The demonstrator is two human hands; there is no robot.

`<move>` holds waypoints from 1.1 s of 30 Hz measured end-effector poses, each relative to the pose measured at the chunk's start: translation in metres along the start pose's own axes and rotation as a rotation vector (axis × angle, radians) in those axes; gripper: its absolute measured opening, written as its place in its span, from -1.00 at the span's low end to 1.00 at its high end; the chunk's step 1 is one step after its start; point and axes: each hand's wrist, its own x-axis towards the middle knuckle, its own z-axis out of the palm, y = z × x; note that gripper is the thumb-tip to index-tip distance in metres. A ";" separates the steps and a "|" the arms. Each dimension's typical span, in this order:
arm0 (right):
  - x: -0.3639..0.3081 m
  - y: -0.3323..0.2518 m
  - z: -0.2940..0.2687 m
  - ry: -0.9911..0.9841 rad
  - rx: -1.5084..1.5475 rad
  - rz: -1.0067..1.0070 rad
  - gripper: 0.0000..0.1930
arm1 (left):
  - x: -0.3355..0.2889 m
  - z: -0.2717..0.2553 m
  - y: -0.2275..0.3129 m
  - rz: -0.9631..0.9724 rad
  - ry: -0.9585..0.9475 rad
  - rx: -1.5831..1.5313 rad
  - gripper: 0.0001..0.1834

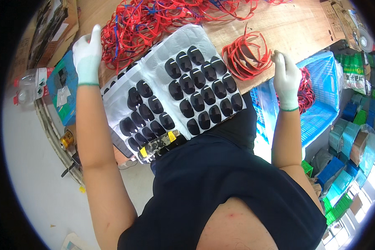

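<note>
Both hands wear white knit gloves. My left hand (87, 56) is raised beside a tangled heap of red eyeglass frames (131, 31), its fingers curled and the thumb side up; what they hold, if anything, is hidden. At the right, my right hand (286, 79) has its fingers pressed together, close to a group of nested red eyeglass frames (248, 58). Anything in that grip is too small to make out. Between my arms, dark lenses (203, 96) lie in rows on white paper sheets (160, 54).
A patterned strip with yellow ends (159, 143) lies across the near lenses. A blue lined crate (321, 118) holding red frames stands right of the wooden table (298, 31). At left are a clear plastic bottle (29, 85) and cardboard (56, 29). Colored bins (339, 133) stand far right.
</note>
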 end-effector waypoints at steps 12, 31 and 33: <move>-0.012 -0.009 0.016 -0.095 -0.112 -0.036 -0.73 | -0.025 -0.039 0.002 0.224 0.360 -0.239 -0.50; 0.028 -0.002 0.005 -0.396 -0.481 -0.149 -0.76 | -0.056 -0.080 0.025 0.090 -0.085 -0.087 -0.28; 0.030 0.010 0.023 -0.512 -0.403 -0.137 -0.73 | -0.063 -0.071 0.033 0.151 -0.100 -0.024 -0.33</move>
